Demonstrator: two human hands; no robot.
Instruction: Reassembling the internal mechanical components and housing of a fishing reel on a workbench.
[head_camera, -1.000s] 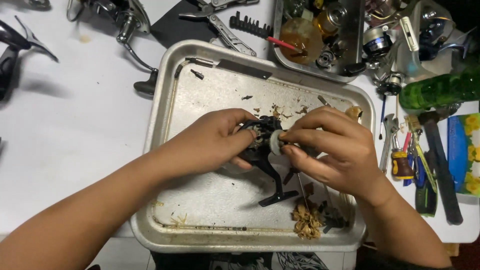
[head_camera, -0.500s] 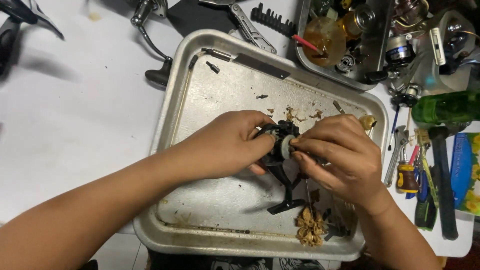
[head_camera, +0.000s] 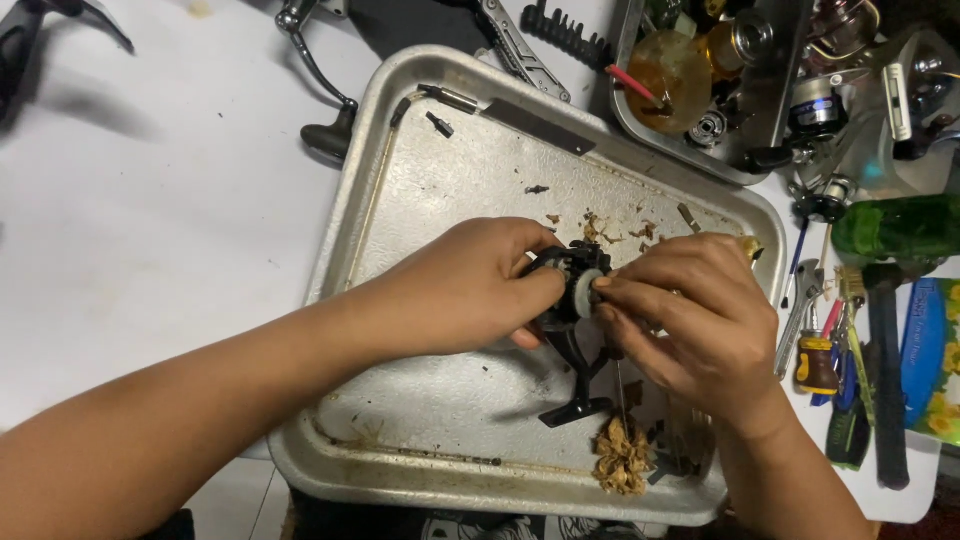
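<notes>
Far left: white tabletop (head_camera: 150, 200), bare apart from a dark curved part (head_camera: 25, 30) cut off at the top left corner.

Top, left of centre: a metal crank handle with a dark knob (head_camera: 325, 135) lies on the table, the knob just beside the tray's left rim.

Centre: a dented metal tray (head_camera: 400, 240), greasy, with brown flakes scattered over the floor of it. A small dark screw (head_camera: 438, 123) and a thin metal rod (head_camera: 447, 97) lie near its top left corner.

Left hand (head_camera: 465, 290) comes in from the lower left, forearm across the tray rim. Fingers curled around the black fishing reel body (head_camera: 570, 300), gripping it from the left side. The reel is held just over the middle of the tray; its foot (head_camera: 577, 408) points down and seems to rest on the tray floor.

Right hand (head_camera: 690, 320) meets it from the right. Thumb and forefinger pinched on a small pale round part (head_camera: 583, 292) at the reel's side; the other fingers are folded loosely beneath.

Below the hands: a clump of tan fibrous debris (head_camera: 622, 458) near the tray's front rim.

Top right: a second, smaller metal tray (head_camera: 640, 125) crowded with reel parts and an amber, greasy container (head_camera: 672, 72).

Far right: green bottle (head_camera: 895, 228) lying on its side, a wrench (head_camera: 797, 315), a small brown bottle (head_camera: 816, 362), a dark-handled tool (head_camera: 886, 380)
</notes>
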